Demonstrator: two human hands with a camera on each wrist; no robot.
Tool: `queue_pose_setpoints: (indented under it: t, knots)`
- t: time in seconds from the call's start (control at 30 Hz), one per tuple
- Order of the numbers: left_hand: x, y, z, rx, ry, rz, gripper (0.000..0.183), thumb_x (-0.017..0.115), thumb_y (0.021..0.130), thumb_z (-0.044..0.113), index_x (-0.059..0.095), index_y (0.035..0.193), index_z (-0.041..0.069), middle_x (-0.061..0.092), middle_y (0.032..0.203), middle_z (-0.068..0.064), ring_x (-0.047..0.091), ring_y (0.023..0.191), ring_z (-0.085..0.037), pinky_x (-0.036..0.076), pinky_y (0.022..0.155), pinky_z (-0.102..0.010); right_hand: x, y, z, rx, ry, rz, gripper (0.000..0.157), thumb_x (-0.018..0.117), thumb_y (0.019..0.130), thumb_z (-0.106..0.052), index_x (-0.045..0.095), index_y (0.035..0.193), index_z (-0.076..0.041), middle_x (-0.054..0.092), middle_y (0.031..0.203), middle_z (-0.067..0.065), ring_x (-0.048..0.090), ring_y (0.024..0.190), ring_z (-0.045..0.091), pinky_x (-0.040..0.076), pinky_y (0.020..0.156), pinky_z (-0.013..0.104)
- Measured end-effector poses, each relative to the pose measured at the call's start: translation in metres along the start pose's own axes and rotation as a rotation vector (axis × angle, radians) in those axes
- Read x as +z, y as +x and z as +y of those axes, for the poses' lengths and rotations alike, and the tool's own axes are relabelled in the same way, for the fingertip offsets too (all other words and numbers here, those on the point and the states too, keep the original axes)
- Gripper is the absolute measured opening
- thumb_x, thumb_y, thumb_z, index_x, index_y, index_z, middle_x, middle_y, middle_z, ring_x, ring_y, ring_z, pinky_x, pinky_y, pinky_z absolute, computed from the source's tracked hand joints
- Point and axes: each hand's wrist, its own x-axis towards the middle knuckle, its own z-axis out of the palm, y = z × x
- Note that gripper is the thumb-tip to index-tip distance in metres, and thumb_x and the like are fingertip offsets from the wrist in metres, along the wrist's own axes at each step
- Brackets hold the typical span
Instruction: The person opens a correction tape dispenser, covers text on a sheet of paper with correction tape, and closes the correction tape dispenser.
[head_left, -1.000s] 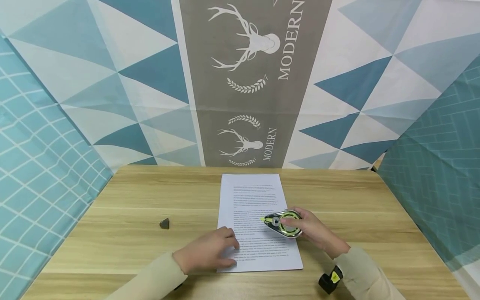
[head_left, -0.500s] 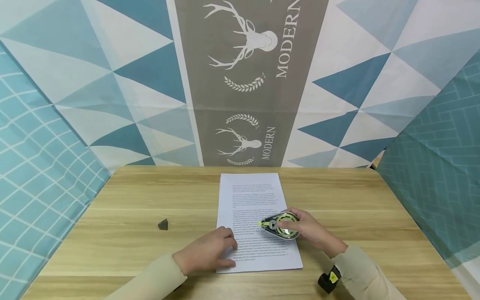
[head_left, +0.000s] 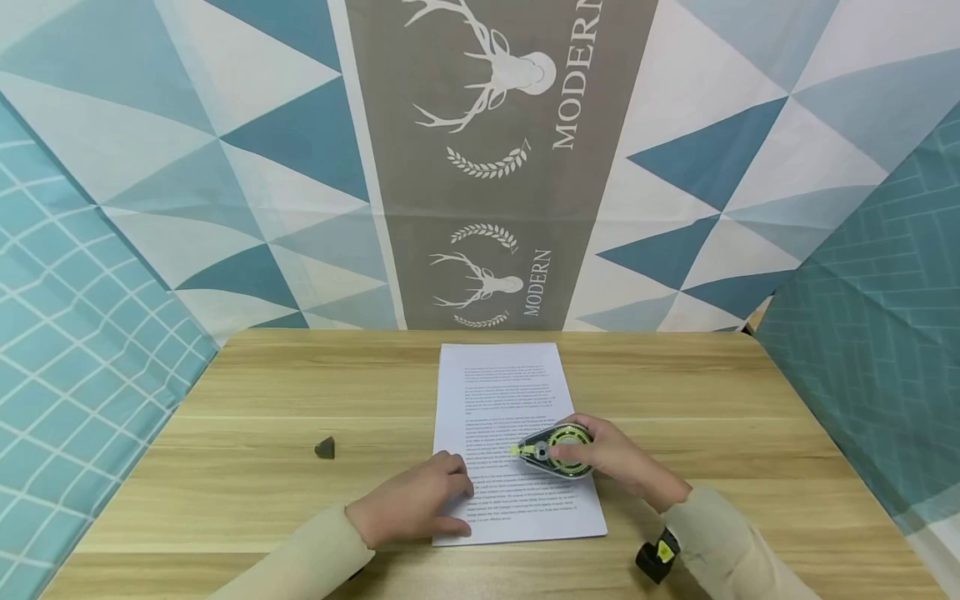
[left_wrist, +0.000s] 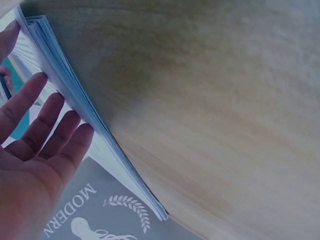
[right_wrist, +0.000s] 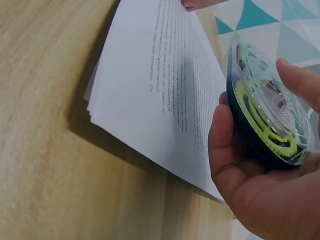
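Nearest, pale sleeves point(head_left: 731, 542) come in from the lower edge, and a black device point(head_left: 656, 560) with a yellow patch is strapped at the right wrist. The left hand point(head_left: 416, 502) is loosely bent, its fingers a little apart; the fingertips meet the left edge of a paper stack point(head_left: 498, 396) without gripping it. The right hand point(head_left: 622, 460) is closed round the rounded end of a correction tape dispenser point(head_left: 542, 451), thumb on its clear upper face and fingers beneath. The dispenser is over the lower right half of the stack, its narrow yellow-green tip pointing left, on the left hand's side. Its long axis runs crosswise, nearly parallel to the printed lines; whether the tip touches the sheet cannot be told. The stack lies lengthwise away from the person. To its left, well apart, a small dark angular piece point(head_left: 325, 448) sits on the wooden table point(head_left: 262, 396). Behind stands a patterned backdrop point(head_left: 480, 196) with deer heads and "MODERN" printed sideways.
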Motion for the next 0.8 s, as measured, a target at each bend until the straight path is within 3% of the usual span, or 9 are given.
queue_pose_setpoints:
  t: [0.23,0.8]
  knots:
    - [-0.001,0.0,0.0,-0.014,-0.015,-0.011,0.041,0.072,0.075,0.046,0.068,0.098,0.013,0.054,0.099,0.004,0.045,0.087,-0.005,0.045,0.08,-0.019,0.007,0.003,-0.003,-0.028,-0.148,0.029,0.041,0.072,0.081,-0.026,0.058,0.111,-0.003,0.062,0.095,0.007,0.056,0.081,0.016,0.048,0.069,0.028]
    - [-0.001,-0.001,0.001,-0.033,-0.051,-0.007,0.042,0.072,0.075,0.046,0.068,0.1,0.012,0.056,0.105,0.002,0.049,0.092,-0.007,0.047,0.082,-0.02,0.014,0.007,-0.005,-0.099,-0.282,0.048,0.03,0.074,0.079,-0.025,0.062,0.103,-0.013,0.061,0.1,0.008,0.054,0.082,0.017,0.047,0.066,0.025]
